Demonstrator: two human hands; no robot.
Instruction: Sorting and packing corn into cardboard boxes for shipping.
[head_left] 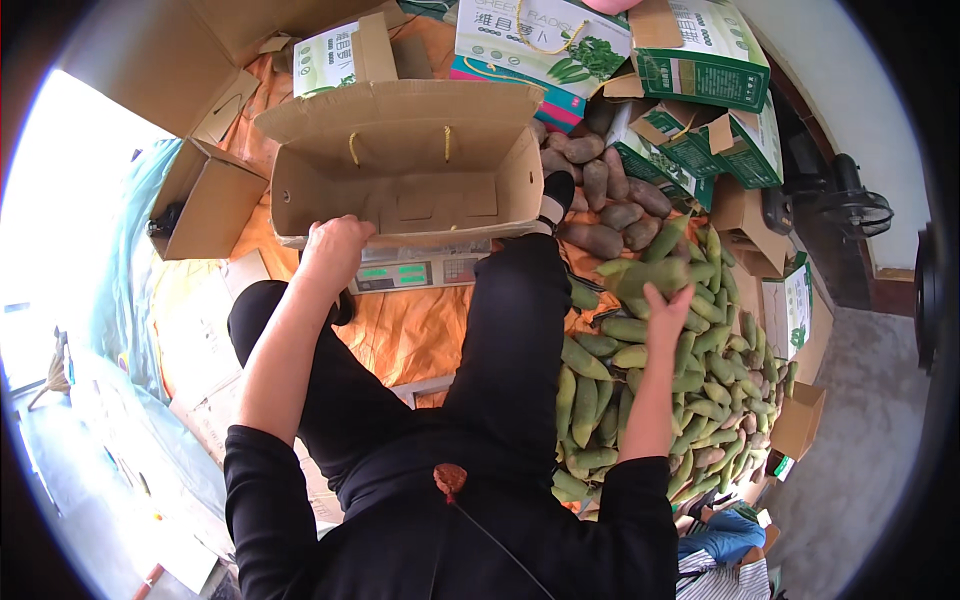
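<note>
The right hand [668, 312] is closed around a long green radish [645, 277], fingers wrapped over its lower end, and holds it raised above the radish pile [690, 400]. The left hand [335, 248] grips the near rim of an open brown cardboard box [400, 170], fingers curled over the edge. The box is plain corrugated board, rectangular, flaps folded outward, with two yellow cord handles on its rear flap; its interior shows bare board. It sits on a flat electronic scale [415, 268] with green display windows facing the person. Scale and box rest on an orange plastic sheet [400, 335], creased and glossy. The radishes are smooth, tapered, pale to mid green, heaped loosely at the person's right; behind them lies a smaller cluster of brown, rough-skinned tubers [605, 195]. The person's black-trousered leg [510, 330] extends between scale and pile, leaving a narrow strip of sheet. Room to the right is confined by stacked cartons; the left side is bounded by a smaller empty brown carton [205, 200]. Printed green-and-white gift cartons [700, 50] stand along the far edge and right, one with a teal and pink base. A black fan [850, 205] stands by the wall at right.
</note>
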